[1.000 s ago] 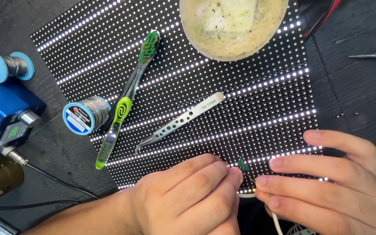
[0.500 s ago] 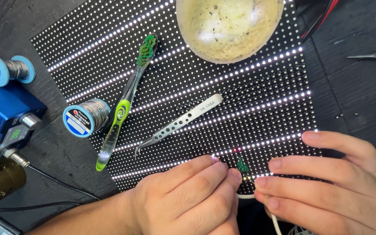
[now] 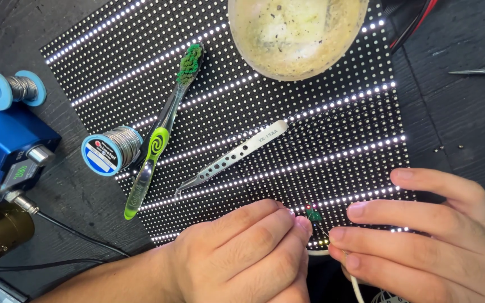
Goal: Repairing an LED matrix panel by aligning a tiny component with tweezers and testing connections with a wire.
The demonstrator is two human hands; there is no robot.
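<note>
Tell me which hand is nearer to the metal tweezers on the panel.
Left. The left hand lies just below the tweezers, near their tip. The right hand sits farther off, to their lower right.

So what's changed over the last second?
Very little. The left hand and right hand stay together at the near edge of the black LED dot-matrix panel around a small green-tipped part. The steel tweezers, green toothbrush and solder spool lie as before.
</note>
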